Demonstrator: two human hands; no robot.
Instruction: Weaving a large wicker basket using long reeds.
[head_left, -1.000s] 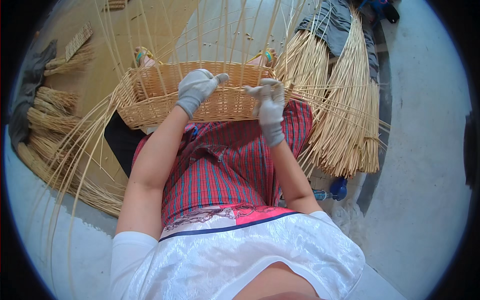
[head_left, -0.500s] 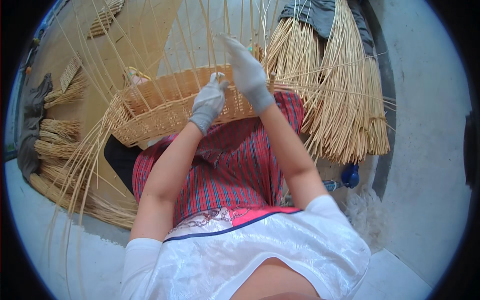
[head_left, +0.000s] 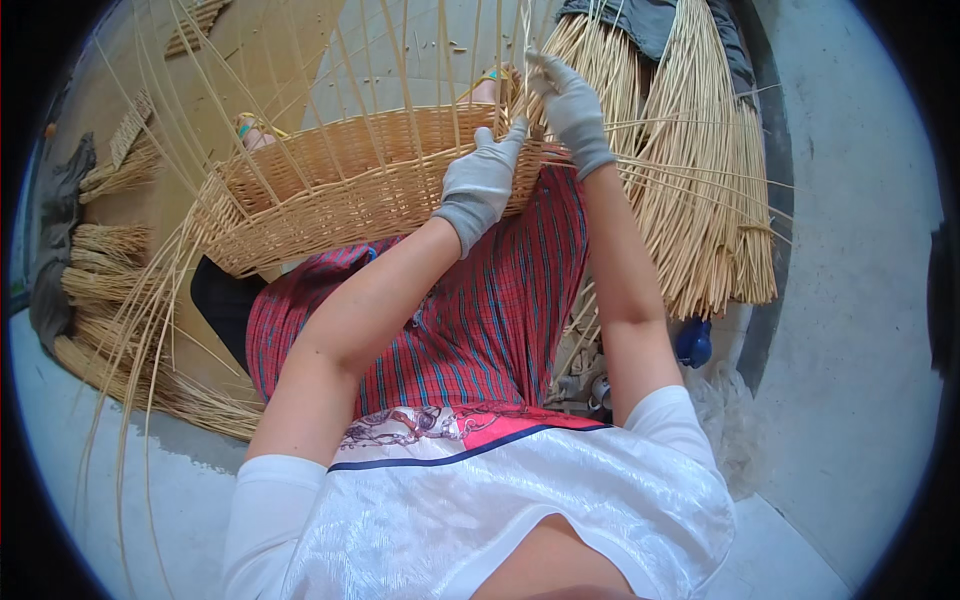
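Observation:
A long wicker basket [head_left: 330, 190] lies across my lap, with many upright cane stakes rising from its walls. My left hand [head_left: 483, 180], in a pale glove with a grey cuff, grips the near wall close to the basket's right end. Its thumb and forefinger point upward; the other fingers are partly hidden. Just beyond that end, my right hand [head_left: 577, 112], gloved the same way, is closed with its fingertips around thin pale cane strands [head_left: 527, 30]. More loose strands [head_left: 690, 165] stick out to the right from the basket's end.
Thick bundles of cane [head_left: 690, 200] lie to the right, partly under grey cloth [head_left: 630, 30]. Smaller bundles [head_left: 110, 265] lie at the left. Long cane ends [head_left: 130, 400] trail from the basket's left end. A blue object [head_left: 693, 343] and clear plastic [head_left: 730, 420] sit at right.
Both hands have moved right along the basket to its end. My right hand, earlier flat with fingers stretched, has closed around strands. The basket has shifted slightly left and its right end shows more.

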